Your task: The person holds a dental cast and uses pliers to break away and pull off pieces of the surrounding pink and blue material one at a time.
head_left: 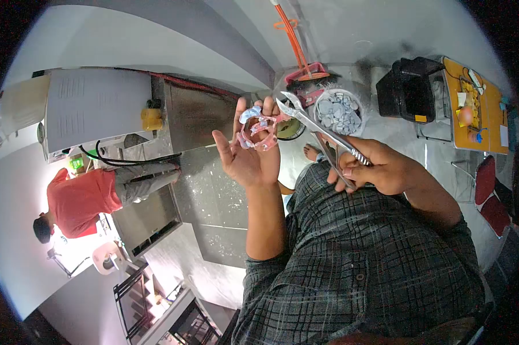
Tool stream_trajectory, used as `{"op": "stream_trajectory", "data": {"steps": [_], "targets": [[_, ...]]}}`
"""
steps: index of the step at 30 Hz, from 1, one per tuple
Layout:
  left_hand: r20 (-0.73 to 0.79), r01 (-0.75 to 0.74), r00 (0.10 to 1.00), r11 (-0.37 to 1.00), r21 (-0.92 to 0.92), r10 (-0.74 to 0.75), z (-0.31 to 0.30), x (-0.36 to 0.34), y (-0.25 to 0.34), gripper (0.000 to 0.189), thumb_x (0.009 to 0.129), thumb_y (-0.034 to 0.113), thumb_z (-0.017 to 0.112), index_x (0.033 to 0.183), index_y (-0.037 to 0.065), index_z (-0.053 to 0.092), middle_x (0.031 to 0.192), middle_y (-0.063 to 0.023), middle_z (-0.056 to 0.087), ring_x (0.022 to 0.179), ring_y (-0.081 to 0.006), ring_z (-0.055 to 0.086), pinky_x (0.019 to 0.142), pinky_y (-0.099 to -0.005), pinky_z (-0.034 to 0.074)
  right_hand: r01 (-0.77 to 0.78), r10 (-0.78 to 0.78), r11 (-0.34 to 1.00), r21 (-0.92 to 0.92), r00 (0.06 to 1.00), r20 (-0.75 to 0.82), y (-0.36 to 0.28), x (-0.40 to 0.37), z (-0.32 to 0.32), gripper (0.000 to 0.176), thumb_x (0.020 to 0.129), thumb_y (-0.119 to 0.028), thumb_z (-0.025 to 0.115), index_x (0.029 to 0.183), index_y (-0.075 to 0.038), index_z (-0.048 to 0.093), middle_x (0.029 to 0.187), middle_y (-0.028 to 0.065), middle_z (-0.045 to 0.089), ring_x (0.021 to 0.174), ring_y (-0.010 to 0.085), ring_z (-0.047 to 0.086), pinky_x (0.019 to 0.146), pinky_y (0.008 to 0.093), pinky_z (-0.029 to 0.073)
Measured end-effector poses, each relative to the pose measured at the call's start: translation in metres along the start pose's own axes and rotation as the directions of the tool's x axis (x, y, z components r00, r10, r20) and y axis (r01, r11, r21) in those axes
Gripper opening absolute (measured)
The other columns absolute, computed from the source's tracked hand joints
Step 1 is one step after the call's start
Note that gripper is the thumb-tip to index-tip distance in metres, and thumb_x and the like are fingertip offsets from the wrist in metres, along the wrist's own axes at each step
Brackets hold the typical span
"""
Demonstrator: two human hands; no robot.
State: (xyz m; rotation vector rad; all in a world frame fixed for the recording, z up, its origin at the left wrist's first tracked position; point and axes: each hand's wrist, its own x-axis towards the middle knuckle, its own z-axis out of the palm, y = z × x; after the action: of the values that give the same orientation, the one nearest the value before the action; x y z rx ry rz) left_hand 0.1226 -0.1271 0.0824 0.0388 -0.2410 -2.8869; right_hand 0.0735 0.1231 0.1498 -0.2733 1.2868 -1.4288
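Observation:
A pink, ring-like denture piece (pixel 258 132) with pale blue and whitish lumps on it lies across the palm and fingers of my left hand (pixel 255 155). The palm is turned up and the thumb stands apart. My right hand (pixel 380 167) is wrapped round the handles of a pair of metal nippers (pixel 317 123). Its two curved jaws are spread apart, close to the right side of the pink piece in this view. Behind the nippers stands a white bucket (pixel 360 118) of grey-blue plaster chunks (pixel 338 112).
A pink dustpan (pixel 301 73) and an orange-handled broom (pixel 294 43) stand by the wall. To the right are a black bin (pixel 406 86), an orange-topped table (pixel 489 129) and a red chair (pixel 488 178). A person in a red shirt (pixel 87 195) works at the left, near a grey cabinet (pixel 98 109).

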Motion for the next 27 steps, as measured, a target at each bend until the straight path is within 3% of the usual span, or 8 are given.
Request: {"op": "stream_trajectory", "data": {"steps": [7, 9, 12, 15, 17, 22, 25, 27], "targets": [[-0.019, -0.021, 1.0, 0.998, 0.052, 0.022, -0.006, -0.004, 0.004, 0.075, 0.097, 0.052, 0.049, 0.14, -0.009, 0.043, 0.133, -0.0339, 0.05, 0.127, -0.0433, 0.048, 0.107, -0.0583, 0.037, 0.148, -0.145, 0.986, -0.081, 0.989, 0.04, 0.006, -0.002, -0.004, 0.049, 0.093, -0.005, 0.056, 0.14, -0.001, 0.043, 0.108, 0.0105, 0.062, 0.102, 0.019, 0.06, 0.088, 0.0326, 0.049], [-0.026, -0.02, 0.999, 0.999, 0.033, 0.021, -0.008, -0.006, 0.006, 0.074, 0.097, 0.053, 0.048, 0.139, -0.008, 0.044, 0.131, -0.0332, 0.051, 0.123, -0.0419, 0.051, 0.105, -0.0575, 0.04, 0.197, -0.17, 0.929, -0.313, 0.979, 0.112, 0.006, -0.002, -0.009, 0.05, 0.091, -0.004, 0.058, 0.139, 0.002, 0.044, 0.11, 0.0116, 0.062, 0.099, 0.0202, 0.06, 0.09, 0.0336, 0.047], [0.006, 0.003, 1.0, 0.99, 0.142, -0.004, -0.005, -0.006, 0.006, 0.07, 0.098, 0.054, 0.045, 0.131, -0.008, 0.051, 0.124, -0.0317, 0.056, 0.109, -0.0401, 0.058, 0.096, -0.0556, 0.047, 0.26, -0.215, 0.909, -0.327, 0.962, 0.166, 0.009, -0.002, -0.009, 0.044, 0.088, -0.004, 0.058, 0.131, 0.004, 0.051, 0.113, 0.0124, 0.062, 0.103, 0.0209, 0.059, 0.092, 0.0351, 0.046], [0.071, 0.034, 0.996, 0.96, 0.278, -0.056, -0.002, -0.007, 0.01, 0.068, 0.099, 0.055, 0.041, 0.12, -0.008, 0.055, 0.118, -0.0313, 0.059, 0.102, -0.0416, 0.063, 0.089, -0.0551, 0.052, 0.23, -0.173, 0.881, -0.412, 0.97, 0.171, 0.001, -0.004, -0.005, 0.04, 0.088, -0.004, 0.059, 0.127, 0.004, 0.053, 0.109, 0.0143, 0.062, 0.101, 0.0231, 0.06, 0.091, 0.0354, 0.046], [-0.023, 0.061, 0.998, 0.878, 0.475, -0.057, 0.014, -0.012, 0.009, 0.062, 0.102, 0.049, 0.035, 0.117, -0.008, 0.053, 0.108, -0.0302, 0.063, 0.093, -0.0442, 0.067, 0.082, -0.0504, 0.056, 0.224, -0.159, 0.85, -0.476, 0.972, 0.175, 0.0, -0.003, -0.005, 0.04, 0.088, -0.005, 0.059, 0.126, 0.004, 0.053, 0.107, 0.0155, 0.062, 0.098, 0.0247, 0.06, 0.09, 0.0358, 0.046], [-0.022, 0.062, 0.998, 0.71, 0.701, -0.065, 0.009, -0.016, 0.016, 0.067, 0.101, 0.051, 0.039, 0.113, -0.014, 0.055, 0.108, -0.033, 0.063, 0.091, -0.0408, 0.068, 0.082, -0.0469, 0.056, 0.205, -0.119, 0.721, -0.662, 0.978, 0.174, -0.003, -0.001, -0.004, 0.04, 0.088, -0.006, 0.06, 0.126, 0.003, 0.053, 0.1, 0.0168, 0.06, 0.093, 0.0296, 0.06, 0.084, 0.0378, 0.045], [-0.026, 0.084, 0.995, 0.661, 0.746, -0.097, 0.007, -0.017, 0.021, 0.067, 0.1, 0.05, 0.045, 0.109, -0.016, 0.056, 0.106, -0.0335, 0.063, 0.09, -0.0385, 0.068, 0.081, -0.0444, 0.056, 0.174, -0.08, 0.686, -0.707, 0.983, 0.164, -0.011, 0.002, 0.0, 0.055, 0.092, -0.013, 0.057, 0.142, 0.005, 0.042, 0.119, 0.0281, 0.059, 0.111, 0.0397, 0.059, 0.096, 0.0431, 0.045], [-0.092, 0.157, 0.987, 0.62, 0.769, -0.135, 0.006, -0.018, 0.024, 0.067, 0.102, 0.052, 0.034, 0.115, -0.01, 0.055, 0.106, -0.0314, 0.064, 0.092, -0.039, 0.066, 0.085, -0.0482, 0.053, 0.141, -0.046, 0.684, -0.715, 0.988, 0.151, -0.011, 0.003, 0.002, 0.057, 0.093, -0.014, 0.056, 0.144, 0.006, 0.039, 0.122, 0.0288, 0.058, 0.113, 0.0405, 0.058, 0.097, 0.0435, 0.045]]}}
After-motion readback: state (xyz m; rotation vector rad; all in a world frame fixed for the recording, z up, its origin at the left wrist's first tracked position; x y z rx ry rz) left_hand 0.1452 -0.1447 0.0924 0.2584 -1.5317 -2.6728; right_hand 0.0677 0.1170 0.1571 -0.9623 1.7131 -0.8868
